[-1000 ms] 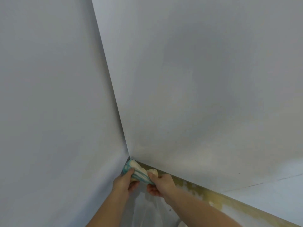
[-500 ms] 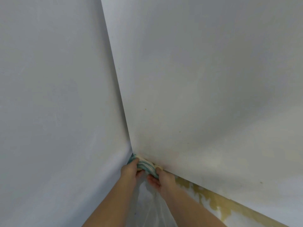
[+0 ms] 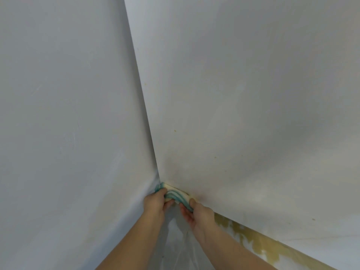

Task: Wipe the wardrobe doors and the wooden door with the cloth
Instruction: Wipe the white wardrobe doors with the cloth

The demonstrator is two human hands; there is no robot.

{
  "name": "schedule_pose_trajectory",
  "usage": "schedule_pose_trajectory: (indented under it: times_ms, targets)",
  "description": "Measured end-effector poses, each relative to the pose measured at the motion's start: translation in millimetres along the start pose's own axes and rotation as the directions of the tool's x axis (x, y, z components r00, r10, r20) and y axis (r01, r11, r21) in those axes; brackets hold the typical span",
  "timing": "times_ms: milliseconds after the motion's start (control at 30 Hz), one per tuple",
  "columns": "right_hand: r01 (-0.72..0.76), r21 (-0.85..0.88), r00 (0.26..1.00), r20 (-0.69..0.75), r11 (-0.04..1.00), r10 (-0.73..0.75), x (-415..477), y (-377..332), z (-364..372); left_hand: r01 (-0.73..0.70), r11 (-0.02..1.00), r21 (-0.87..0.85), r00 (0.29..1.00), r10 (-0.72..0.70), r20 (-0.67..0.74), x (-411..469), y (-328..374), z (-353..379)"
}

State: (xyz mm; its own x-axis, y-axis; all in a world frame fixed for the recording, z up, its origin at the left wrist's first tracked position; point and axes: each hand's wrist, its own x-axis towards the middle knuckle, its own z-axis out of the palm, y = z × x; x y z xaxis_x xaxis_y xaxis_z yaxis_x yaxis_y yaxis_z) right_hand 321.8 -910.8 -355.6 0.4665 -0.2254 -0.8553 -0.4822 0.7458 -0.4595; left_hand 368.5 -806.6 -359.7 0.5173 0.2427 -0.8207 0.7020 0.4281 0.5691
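Seen from the head camera, the left hand (image 3: 154,204) and right hand (image 3: 201,214) curl their fingers round opposite ends of a bunched teal-and-cream cloth (image 3: 176,195). The cloth sits in the lower corner where the left white panel (image 3: 68,133) meets the right white panel (image 3: 243,114). A yellow-stained strip (image 3: 263,243) runs beneath the right panel's bottom edge.

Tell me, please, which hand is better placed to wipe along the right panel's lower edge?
Probably right: the right hand pinches the striped cloth at the end lying along that white panel; the left hand grips it by the corner.
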Motion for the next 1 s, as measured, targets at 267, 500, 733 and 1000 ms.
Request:
schedule_pose_trajectory:
  times_ms: [267, 500, 733, 1000]
  targets:
    - [0.033, -0.122, 0.999, 0.030, 0.992, -0.030, -49.2, -28.7, 2.2, -0.036, 0.985, -0.169, 0.990, 0.059, 0.132, -52.4, 28.9, -4.4]
    - [0.051, -0.088, 0.989, 0.141, 0.995, -0.038, -113.9, -65.7, 9.0, -0.172, 0.960, -0.221, 0.956, 0.217, 0.197, -116.9, 61.7, -3.4]
    - [0.045, -0.028, 0.970, 0.239, 0.999, -0.037, -164.1, -91.4, 23.7, -0.286, 0.923, -0.257, 0.917, 0.341, 0.206, -168.1, 92.2, -3.1]
    - [0.064, 0.019, 0.934, 0.351, 0.998, -0.067, -223.1, -115.4, 41.6, -0.354, 0.862, -0.364, 0.873, 0.444, 0.201, -213.0, 122.6, -1.2]
